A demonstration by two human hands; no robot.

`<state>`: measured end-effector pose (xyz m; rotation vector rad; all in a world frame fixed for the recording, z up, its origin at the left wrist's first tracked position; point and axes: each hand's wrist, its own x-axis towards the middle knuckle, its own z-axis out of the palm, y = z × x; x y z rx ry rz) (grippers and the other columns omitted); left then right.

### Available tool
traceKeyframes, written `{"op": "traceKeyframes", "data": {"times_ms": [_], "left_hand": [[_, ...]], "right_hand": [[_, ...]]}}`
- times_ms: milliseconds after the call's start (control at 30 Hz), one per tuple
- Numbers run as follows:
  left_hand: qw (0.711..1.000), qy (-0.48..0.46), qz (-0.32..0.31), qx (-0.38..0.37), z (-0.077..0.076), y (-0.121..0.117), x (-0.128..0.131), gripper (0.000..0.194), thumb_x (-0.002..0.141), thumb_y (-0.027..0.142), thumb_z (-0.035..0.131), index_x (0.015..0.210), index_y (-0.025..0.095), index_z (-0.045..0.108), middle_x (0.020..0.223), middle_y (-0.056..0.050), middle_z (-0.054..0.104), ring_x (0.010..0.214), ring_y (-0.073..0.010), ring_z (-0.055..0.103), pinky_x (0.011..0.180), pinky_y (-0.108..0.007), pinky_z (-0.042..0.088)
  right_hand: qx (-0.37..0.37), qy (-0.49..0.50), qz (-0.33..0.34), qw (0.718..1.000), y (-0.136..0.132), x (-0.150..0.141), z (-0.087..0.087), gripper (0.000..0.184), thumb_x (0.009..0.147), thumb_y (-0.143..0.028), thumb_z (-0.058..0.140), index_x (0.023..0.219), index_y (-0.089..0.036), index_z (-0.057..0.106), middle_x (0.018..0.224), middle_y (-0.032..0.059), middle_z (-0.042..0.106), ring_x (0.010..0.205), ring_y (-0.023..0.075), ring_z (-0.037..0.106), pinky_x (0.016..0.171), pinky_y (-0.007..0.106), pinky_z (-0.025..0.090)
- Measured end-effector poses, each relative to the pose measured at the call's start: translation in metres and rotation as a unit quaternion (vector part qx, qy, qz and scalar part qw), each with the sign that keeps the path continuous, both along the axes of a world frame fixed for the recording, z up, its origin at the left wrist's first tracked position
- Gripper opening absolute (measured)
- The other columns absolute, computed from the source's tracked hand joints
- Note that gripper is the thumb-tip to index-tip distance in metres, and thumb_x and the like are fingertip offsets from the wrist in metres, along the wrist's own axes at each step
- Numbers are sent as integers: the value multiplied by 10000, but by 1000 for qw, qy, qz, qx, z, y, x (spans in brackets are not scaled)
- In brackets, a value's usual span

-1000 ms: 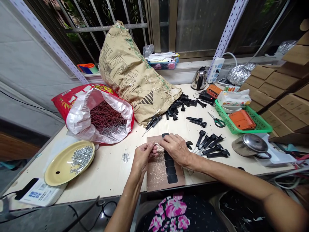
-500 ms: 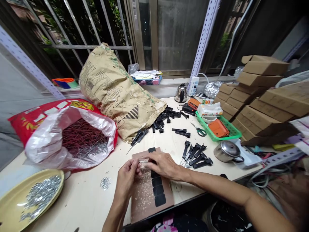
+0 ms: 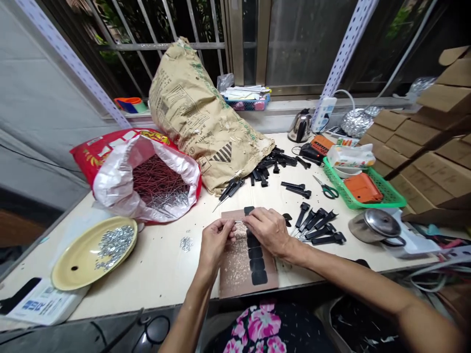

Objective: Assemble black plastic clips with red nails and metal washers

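Your left hand is mostly closed, thumb and forefinger pinched on one end of a thin silvery rod, with the other fingers loosely curled beneath. Your right hand bends over from the other side, palm down, its fingers drawn together and closed on the rod's other end. The rod runs between your two sets of fingertips, above the upper part of a brown board strewn with pale crumbs.

Your right hand covers part of the column of black rounded pads on the board. Your fingertips hide both ends of the rod, so you can't make out their shape, and your right thumb is largely out of sight. The rod is too small to tell any finer detail.

To the left of the board lies a small pile of silvery bits, and beyond it a yellow dish holds many more. An open red-and-white bag shows dark red rods inside; its depth is hidden. On the right, black-handled tools lie fanned out near your right wrist, some of their metal ends hard to see. The cardboard boxes are cut off at the right edge.
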<state>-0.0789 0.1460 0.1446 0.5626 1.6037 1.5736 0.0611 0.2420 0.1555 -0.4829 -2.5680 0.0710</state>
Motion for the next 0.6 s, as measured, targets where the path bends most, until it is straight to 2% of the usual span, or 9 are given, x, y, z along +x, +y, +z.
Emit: {"op": "traceKeyframes", "data": {"times_ms": [167,267,333,500,600], "left_hand": [[999,29,-8,-40,5,-6,0,414,650,531,693,718,127,632,591,4,574,501,-114,505,483,-215,411],[995,64,-15,-73,-2,-2,-8,445,612,558,710,728,136,629,579,8,570,499,-129,505,474,-225,410],[995,66,-26,-69,-8,5,-14,460,585,572,721,719,143,621,582,10,573,499,-128,498,471,-224,411],[998,-34,-29,-54,-6,16,-13,469,484,528,797,629,125,605,546,15,549,447,-79,426,409,-190,348],[995,-91,-23,-41,1,15,-6,448,459,469,830,595,111,597,528,17,530,430,-59,406,396,-179,333]], "right_hand": [[1,-15,-1,1000,-1,-2,-1,179,940,-217,454,863,-194,613,784,21,603,755,141,531,637,279,318],[15,-18,3,1000,4,-6,-2,128,910,-249,506,828,-209,595,789,-7,606,737,137,531,633,282,335],[38,-20,-3,999,9,-8,-2,136,909,-277,500,829,-210,586,807,-12,607,747,137,527,648,289,347],[125,-29,8,992,14,-5,1,225,948,-202,396,833,-226,588,791,-6,599,722,152,484,589,309,294],[135,-22,28,990,12,-3,3,240,963,-230,383,848,-236,593,810,1,603,741,165,465,598,314,274]]}}
